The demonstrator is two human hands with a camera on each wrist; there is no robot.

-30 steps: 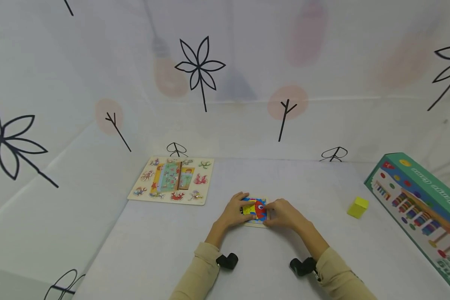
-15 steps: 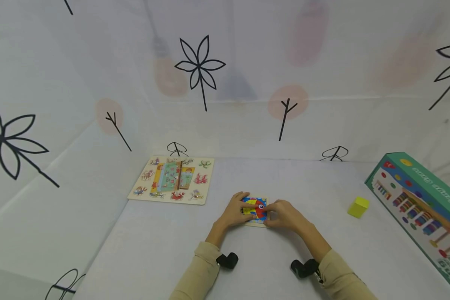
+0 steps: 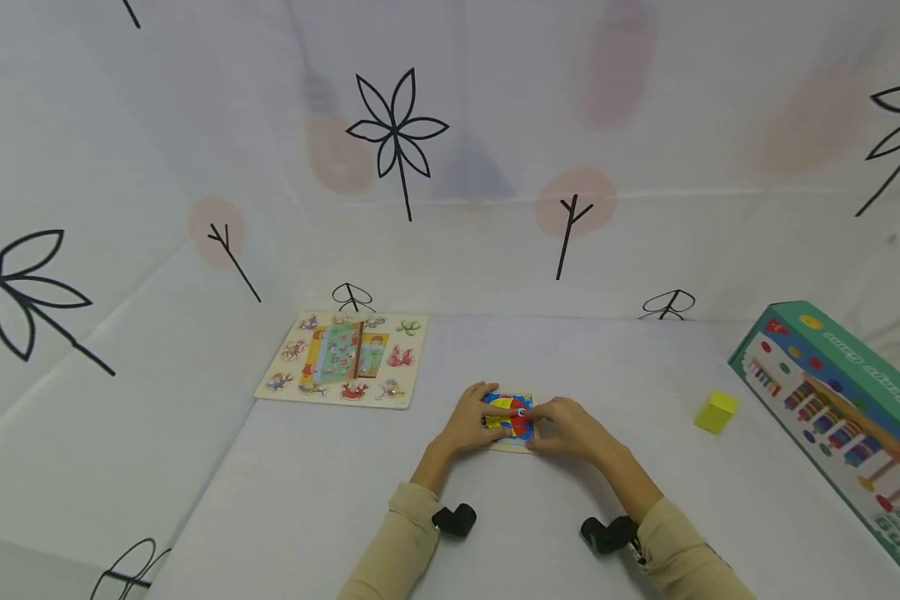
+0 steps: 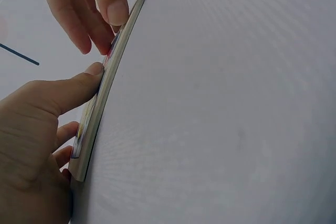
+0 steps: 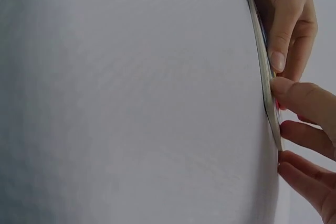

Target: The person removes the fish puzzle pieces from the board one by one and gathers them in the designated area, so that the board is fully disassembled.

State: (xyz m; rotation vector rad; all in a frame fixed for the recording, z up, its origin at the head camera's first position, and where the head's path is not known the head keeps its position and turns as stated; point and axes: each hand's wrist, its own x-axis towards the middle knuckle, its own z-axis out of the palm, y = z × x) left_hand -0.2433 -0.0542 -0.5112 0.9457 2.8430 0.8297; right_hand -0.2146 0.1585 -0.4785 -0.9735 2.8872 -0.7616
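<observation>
A small wooden puzzle (image 3: 512,445) with a red, yellow and blue fish picture lies flat on the table between both hands. From its left side, the left hand (image 3: 467,423) reaches over it, thumb and index finger resting on the picture. The right hand (image 3: 572,428) is at its right edge, index finger touching the picture near the eye and thumb at the near corner. In the left wrist view the puzzle's edge (image 4: 100,103) shows beside the left thumb. The right wrist view has the right thumb and fingers (image 5: 299,134) against the puzzle's end.
A large puzzle board (image 3: 292,392) with sea animals lies at the back left, flat pieces (image 3: 340,354) stacked on it. On the right are a yellow-green block (image 3: 716,413) and a long green toy box (image 3: 832,408). A patterned white cloth hangs behind the table.
The right index finger has moved slightly left, from the picture's right edge onto the fish's eye area. The left hand has stayed in place, its index finger now reaching nearer the eye.
</observation>
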